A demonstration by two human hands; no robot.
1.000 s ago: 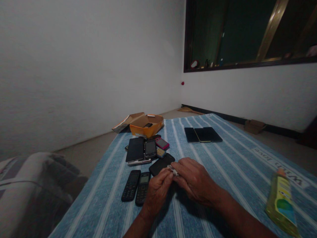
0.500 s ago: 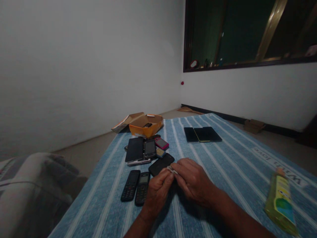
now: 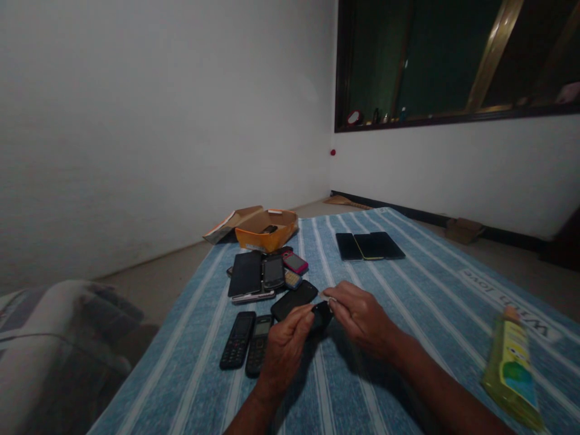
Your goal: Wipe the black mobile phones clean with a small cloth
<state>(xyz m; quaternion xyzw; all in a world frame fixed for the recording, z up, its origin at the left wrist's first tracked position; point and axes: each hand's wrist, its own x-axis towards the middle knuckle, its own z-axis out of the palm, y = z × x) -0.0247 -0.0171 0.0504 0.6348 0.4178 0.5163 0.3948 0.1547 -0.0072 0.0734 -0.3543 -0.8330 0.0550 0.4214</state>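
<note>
Between my hands, above the striped cloth, is a small black mobile phone (image 3: 321, 318), tilted and partly hidden by my fingers. My left hand (image 3: 286, 344) is closed, thumb and fingers gripping its left edge. My right hand (image 3: 365, 314) is closed in a pinch at its upper right corner, where a small pale bit shows that I cannot make out. Just beyond lies a black smartphone (image 3: 294, 299). Two black keypad phones, one on the left (image 3: 238, 340) and one on the right (image 3: 260, 344), lie beside my left hand, which partly covers the right one.
A pile of phones holds a dark large phone (image 3: 245, 273) and a pink phone (image 3: 295, 262). Behind it stands an open orange box (image 3: 267, 235). Black flat phones (image 3: 369, 246) lie at far right. A yellow-green bottle (image 3: 512, 368) is at near right on the striped cloth (image 3: 426, 338).
My hands have moved slightly apart. The thing between them has turned from a pale edge to a black face. Everything else lies as before.
</note>
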